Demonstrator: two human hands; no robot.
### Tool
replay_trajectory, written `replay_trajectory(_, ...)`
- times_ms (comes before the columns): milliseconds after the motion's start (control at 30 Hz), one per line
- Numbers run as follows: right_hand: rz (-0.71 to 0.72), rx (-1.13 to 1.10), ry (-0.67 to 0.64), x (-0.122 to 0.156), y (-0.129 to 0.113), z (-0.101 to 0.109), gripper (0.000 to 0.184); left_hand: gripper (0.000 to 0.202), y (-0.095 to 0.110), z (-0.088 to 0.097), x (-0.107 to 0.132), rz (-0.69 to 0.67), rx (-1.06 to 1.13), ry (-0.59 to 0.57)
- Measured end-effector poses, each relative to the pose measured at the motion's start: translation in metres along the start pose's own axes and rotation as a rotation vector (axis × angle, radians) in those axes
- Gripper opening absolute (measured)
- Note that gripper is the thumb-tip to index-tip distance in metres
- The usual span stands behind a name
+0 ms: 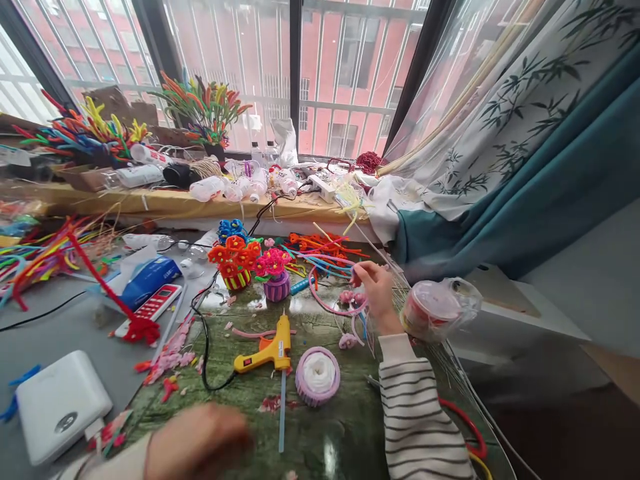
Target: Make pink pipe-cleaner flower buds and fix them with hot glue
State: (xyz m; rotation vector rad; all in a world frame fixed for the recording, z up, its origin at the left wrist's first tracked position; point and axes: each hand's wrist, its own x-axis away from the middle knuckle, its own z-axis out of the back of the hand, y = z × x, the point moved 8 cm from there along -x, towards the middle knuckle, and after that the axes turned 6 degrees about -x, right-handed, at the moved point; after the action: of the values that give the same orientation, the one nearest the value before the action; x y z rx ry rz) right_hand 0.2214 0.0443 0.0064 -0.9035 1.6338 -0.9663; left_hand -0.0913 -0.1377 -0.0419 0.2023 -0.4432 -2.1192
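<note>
My right hand [376, 292] is raised over the right side of the table, thumb and fingertips pinched on a lilac-pink pipe cleaner [320, 305] that curves in a loop to the left. Smeared by motion, my left hand [203, 437] is low at the front edge, its fingers unreadable. Between the hands stands a small round pot wrapped in lilac pipe cleaner [303, 385], with white filling inside. Beside it lies a yellow hot glue gun [273, 350] with a glue stick [283, 413] out of its back. Pink pipe-cleaner flowers [347, 341] lie just below my right hand.
Two finished flower pots, one orange and blue [236, 277], one pink [277, 285], stand behind the glue gun. Its black cord [204, 333] loops left. A lidded tub [433, 307] is at right; a white power bank [65, 407] and red calculator [150, 308] are at left.
</note>
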Motion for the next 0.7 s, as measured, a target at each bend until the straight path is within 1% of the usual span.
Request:
replay_trajectory(33,-0.005,-0.006,-0.014,-0.002,0.0,-0.006,0.02,0.022,-0.003,0.009,-0.022,0.03,-0.058,-0.03)
replay_trajectory(67,-0.008,-0.012,-0.029,-0.005,-0.001,-0.012,0.02,0.023,-0.007,0.016,-0.045,0.079,-0.146,-0.085)
replay_trajectory(133,-0.004,-0.026,-0.053,-0.013,-0.004,-0.021,0.021,0.023,-0.016,0.022,-0.086,0.213,-0.372,-0.226)
replay_trajectory(167,0.001,-0.032,-0.063,-0.017,-0.005,-0.025,0.021,0.033,-0.02,0.022,-0.101,0.282,-0.464,-0.307)
replay_trajectory(200,0.008,-0.037,-0.069,-0.021,-0.006,-0.028,0.021,0.041,-0.019,0.021,-0.113,0.306,-0.485,-0.336)
replay_trajectory(233,0.016,-0.043,-0.072,-0.025,-0.007,-0.029,0.021,0.045,-0.019,0.019,-0.121,0.32,-0.495,-0.351)
replay_trajectory(300,0.027,-0.049,-0.067,-0.032,-0.005,-0.029,0.021,0.05,-0.02,0.007,-0.125,0.344,-0.505,-0.382)
replay_trajectory(367,0.019,-0.069,-0.034,-0.036,0.0,-0.024,0.02,0.044,-0.025,-0.006,-0.121,0.35,-0.521,-0.409)
replay_trajectory(433,0.015,-0.067,-0.012,-0.037,0.005,-0.02,0.02,0.04,-0.029,-0.012,-0.114,0.362,-0.53,-0.397)
replay_trajectory(500,0.007,-0.062,-0.001,-0.036,0.008,-0.017,0.021,0.044,-0.026,-0.009,-0.109,0.36,-0.564,-0.333)
replay_trajectory(600,-0.013,-0.048,0.001,-0.034,0.01,-0.018,0.023,0.049,-0.011,0.007,-0.108,0.305,-0.667,-0.179)
replay_trajectory(700,-0.025,-0.019,-0.018,-0.032,0.01,-0.022,0.024,0.052,-0.003,0.021,-0.105,0.285,-0.707,-0.112)
